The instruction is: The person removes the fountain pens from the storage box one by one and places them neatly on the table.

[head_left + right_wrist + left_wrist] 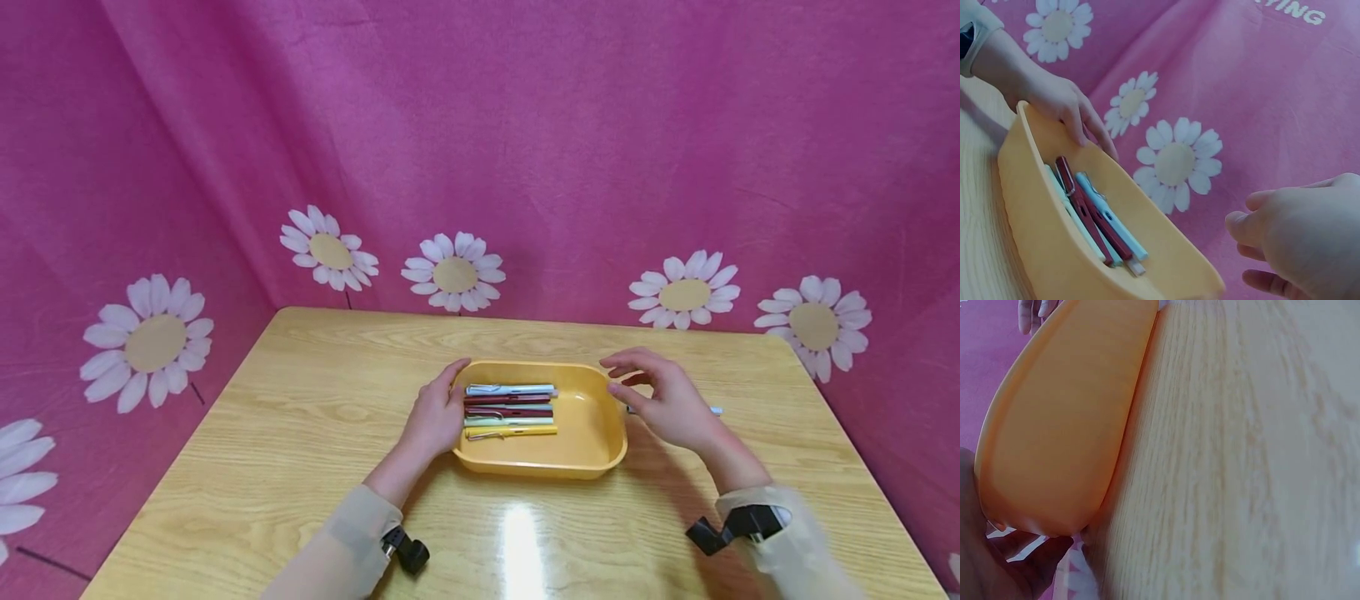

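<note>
On the table, lower middle, sits a probably light, stiff tray, left hand gripping its easy-to-hold end, right hand loose, empty.

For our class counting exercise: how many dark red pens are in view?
2. Both lie in the yellow tray: one dark red pen nearer the light blue pen, the other nearer the yellow pen. Others may be hidden beneath.

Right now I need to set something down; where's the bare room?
The table is bare left of the left hand and on the near side of the tray, between both sleeves. Inside, the right part is bare; pens crowd the left. Also crowded: right of the tray, by the right hand.
</note>
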The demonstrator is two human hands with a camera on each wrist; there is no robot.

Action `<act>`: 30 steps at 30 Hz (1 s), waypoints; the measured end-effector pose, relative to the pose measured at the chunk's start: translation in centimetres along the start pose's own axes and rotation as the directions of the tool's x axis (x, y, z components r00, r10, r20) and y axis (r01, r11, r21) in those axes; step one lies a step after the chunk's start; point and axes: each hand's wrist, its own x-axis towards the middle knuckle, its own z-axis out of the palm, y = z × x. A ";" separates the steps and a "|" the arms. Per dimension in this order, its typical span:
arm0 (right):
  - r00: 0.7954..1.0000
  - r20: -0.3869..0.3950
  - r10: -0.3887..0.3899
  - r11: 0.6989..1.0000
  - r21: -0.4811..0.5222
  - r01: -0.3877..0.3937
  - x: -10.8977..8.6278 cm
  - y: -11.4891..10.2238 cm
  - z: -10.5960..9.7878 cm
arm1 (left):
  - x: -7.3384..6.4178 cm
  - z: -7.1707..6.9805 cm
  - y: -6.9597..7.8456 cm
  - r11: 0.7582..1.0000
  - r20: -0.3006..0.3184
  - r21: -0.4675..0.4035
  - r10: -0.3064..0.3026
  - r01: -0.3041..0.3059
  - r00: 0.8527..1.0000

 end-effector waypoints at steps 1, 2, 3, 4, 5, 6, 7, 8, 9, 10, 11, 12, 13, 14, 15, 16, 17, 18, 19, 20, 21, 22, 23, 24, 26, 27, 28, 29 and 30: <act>1.000 0.004 -0.006 1.000 0.015 0.006 0.1 0.0 0.3 | 0.0 0.0 0.0 1.000 -0.001 0.001 -0.001 0.001 1.000; 1.000 0.009 -0.009 1.000 0.028 0.009 0.3 -0.1 0.5 | 0.0 0.0 0.0 1.000 -0.001 0.002 -0.002 0.002 1.000; 1.000 0.012 -0.015 0.999 0.033 0.014 0.4 -0.2 0.7 | 0.0 -0.1 0.1 1.000 -0.001 0.000 -0.005 0.005 1.000; 1.000 0.017 -0.020 0.999 0.040 0.019 0.5 -0.3 1.0 | 0.0 -0.1 0.1 1.000 0.000 0.001 -0.007 0.007 1.000; 0.999 0.020 -0.026 0.999 0.048 0.025 0.7 -0.4 1.2 | 0.0 -0.1 0.1 1.000 0.000 -0.002 -0.008 0.008 1.000; 0.999 0.025 -0.028 0.998 0.060 0.026 0.8 -0.5 1.4 | 0.0 -0.1 0.1 1.000 -0.001 -0.005 -0.008 0.008 1.000; 0.999 0.029 -0.031 0.997 0.066 0.029 0.9 -0.6 1.7 | 0.0 -0.1 0.1 1.000 -0.002 -0.005 -0.003 0.003 1.000; 0.999 0.035 -0.028 0.997 0.075 0.026 1.0 -0.7 1.9 | 0.0 -0.1 0.1 1.000 -0.001 -0.008 -0.002 0.002 1.000; 0.999 0.041 -0.028 0.996 0.083 0.024 1.1 -0.8 2.1 | 0.0 -0.1 0.1 1.000 0.000 -0.011 0.000 0.000 1.000; 0.999 0.049 -0.024 0.996 0.092 0.019 1.2 -0.8 2.3 | 0.1 -0.1 0.0 1.000 0.000 -0.014 0.003 -0.003 1.000; 0.998 0.059 -0.016 0.995 0.099 0.011 1.3 -0.8 2.5 | 0.1 0.0 0.0 1.000 0.000 -0.015 0.004 -0.004 1.000; 0.998 0.070 -0.005 0.995 0.104 -0.002 1.5 -0.8 2.7 | 0.1 0.0 0.0 1.000 0.001 -0.014 0.007 -0.007 1.000; 0.997 0.082 0.007 0.994 0.108 -0.016 1.6 -0.8 2.9 | 0.0 0.0 0.0 1.000 0.001 -0.014 0.008 -0.008 1.000; 0.995 0.096 0.018 0.993 0.112 -0.029 1.7 -0.8 3.1 | 0.1 0.0 -0.1 1.000 0.002 -0.014 0.006 -0.006 1.000; 0.994 0.108 0.029 0.992 0.116 -0.041 1.8 -0.8 3.3 | 0.1 0.0 -0.1 1.000 0.002 -0.013 0.007 -0.007 1.000; 0.992 0.121 0.037 0.992 0.117 -0.051 1.9 -0.8 3.4 | 0.1 0.1 -0.1 1.000 0.002 -0.011 0.008 -0.008 1.000; 0.990 0.132 0.041 0.991 0.117 -0.057 2.0 -0.8 3.6 | 0.1 0.1 -0.1 1.000 0.002 -0.009 0.008 -0.008 1.000; 0.989 0.141 0.042 0.991 0.117 -0.059 2.1 -0.8 3.8 | 0.1 0.1 -0.2 1.000 0.001 -0.008 0.009 -0.009 1.000; 0.988 0.148 0.040 0.992 0.116 -0.057 2.2 -0.9 4.0 | 0.1 0.1 -0.2 1.000 0.000 -0.007 0.008 -0.008 1.000; 0.988 0.153 0.034 0.992 0.114 -0.052 2.2 -0.9 4.3 | 0.1 0.1 -0.2 1.000 0.000 -0.006 0.008 -0.008 1.000; 0.987 0.156 0.027 0.993 0.112 -0.045 2.3 -0.9 4.5 | 0.1 0.1 -0.2 1.000 0.000 -0.007 0.008 -0.008 1.000; 0.987 0.158 0.022 0.993 0.108 -0.040 2.4 -0.9 4.7 | 0.1 0.1 -0.2 1.000 0.000 -0.006 0.009 -0.009 1.000; 0.987 0.158 0.019 0.994 0.106 -0.036 2.4 -0.9 4.9 | 0.1 0.1 -0.2 1.000 0.000 -0.005 0.010 -0.010 1.000; 0.987 0.161 0.017 0.994 0.107 -0.034 2.5 -0.9 5.1 | 0.1 0.1 -0.2 1.000 0.001 -0.003 0.012 -0.012 1.000; 0.986 0.166 0.013 0.993 0.113 -0.032 2.6 -0.9 5.4 | 0.1 0.1 -0.2 1.000 0.003 -0.002 0.013 -0.013 1.000; 0.985 0.170 0.014 0.993 0.116 -0.034 2.6 -0.8 5.6 | 0.1 0.1 -0.1 1.000 0.003 -0.001 0.014 -0.014 1.000; 0.985 0.174 0.015 0.992 0.119 -0.036 2.7 -0.8 5.7 | 0.1 0.0 -0.1 1.000 0.003 0.001 0.013 -0.013 1.000; 0.983 0.180 0.015 0.992 0.123 -0.038 2.8 -0.8 5.8 | 0.1 0.0 -0.1 1.000 0.003 0.003 0.014 -0.014 1.000; 0.982 0.186 0.014 0.991 0.125 -0.037 2.9 -0.8 6.0 | 0.1 0.0 -0.1 1.000 0.002 0.003 0.014 -0.014 1.000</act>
